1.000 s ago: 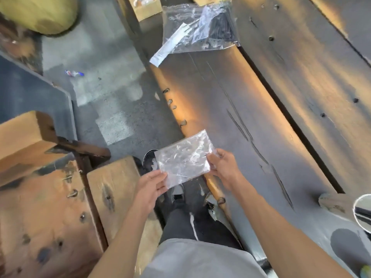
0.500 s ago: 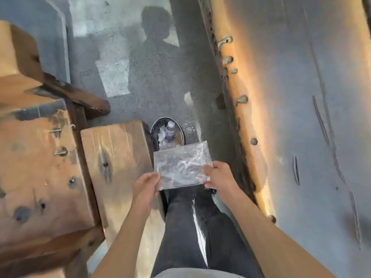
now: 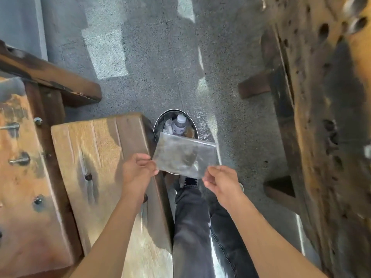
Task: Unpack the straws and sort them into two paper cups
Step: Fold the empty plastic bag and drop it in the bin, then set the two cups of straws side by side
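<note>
Left hand [image 3: 138, 171] pinches clear bag [image 3: 184, 155] over bin [image 3: 159, 122]; right hand [image 3: 220, 182] apparently loose (blurred).

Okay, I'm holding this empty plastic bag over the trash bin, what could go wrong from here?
1. The plastic bag spans wider than the trash bin opening; dropped flat, it may catch on the rim or drift to the floor.
2. The left hand and right hand pinch only its near corners, so one side could slip first.
3. A water bottle and crumpled paper already lie inside, so the bag may sit high.
</note>
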`<state>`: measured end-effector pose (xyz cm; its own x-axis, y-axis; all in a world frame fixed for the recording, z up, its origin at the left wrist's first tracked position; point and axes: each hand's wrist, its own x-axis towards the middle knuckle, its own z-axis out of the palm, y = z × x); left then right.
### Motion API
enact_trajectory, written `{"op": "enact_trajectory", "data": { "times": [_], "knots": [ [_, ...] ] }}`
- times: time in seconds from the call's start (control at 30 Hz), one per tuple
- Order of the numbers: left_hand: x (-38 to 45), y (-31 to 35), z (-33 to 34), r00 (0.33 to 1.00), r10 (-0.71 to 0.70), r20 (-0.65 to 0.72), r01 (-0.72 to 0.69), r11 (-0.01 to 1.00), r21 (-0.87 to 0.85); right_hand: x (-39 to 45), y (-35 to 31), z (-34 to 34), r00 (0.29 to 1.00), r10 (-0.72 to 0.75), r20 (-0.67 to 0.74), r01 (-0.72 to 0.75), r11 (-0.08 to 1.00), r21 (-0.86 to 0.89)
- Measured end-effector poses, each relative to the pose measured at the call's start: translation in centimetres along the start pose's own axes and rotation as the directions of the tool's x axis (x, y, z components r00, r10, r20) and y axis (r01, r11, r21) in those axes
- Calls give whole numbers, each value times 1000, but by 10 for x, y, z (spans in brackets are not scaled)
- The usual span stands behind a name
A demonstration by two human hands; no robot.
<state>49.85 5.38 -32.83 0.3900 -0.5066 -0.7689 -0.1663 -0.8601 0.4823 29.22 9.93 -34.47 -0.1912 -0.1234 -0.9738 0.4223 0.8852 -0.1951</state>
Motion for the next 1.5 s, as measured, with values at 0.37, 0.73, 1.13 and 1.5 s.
{"op": "enact_trajectory", "data": {
  "times": [0.37,0.73,1.13,1.5],
  "knots": [
    [56,9,17,972,198,-127,-179,973,148,69,11,50,995,102,16,-101,992,-70],
    [61,16,20,976,181,-123,-151,964,220,75,0,55,991,135,-11,-133,959,-251],
    [39,19,22,975,195,-107,-168,960,222,48,-6,41,998,52,38,-37,948,-315],
    [-85,94,3,797,601,54,-580,737,348,-102,-84,9,645,-744,174,699,483,-528]
  ]
}}
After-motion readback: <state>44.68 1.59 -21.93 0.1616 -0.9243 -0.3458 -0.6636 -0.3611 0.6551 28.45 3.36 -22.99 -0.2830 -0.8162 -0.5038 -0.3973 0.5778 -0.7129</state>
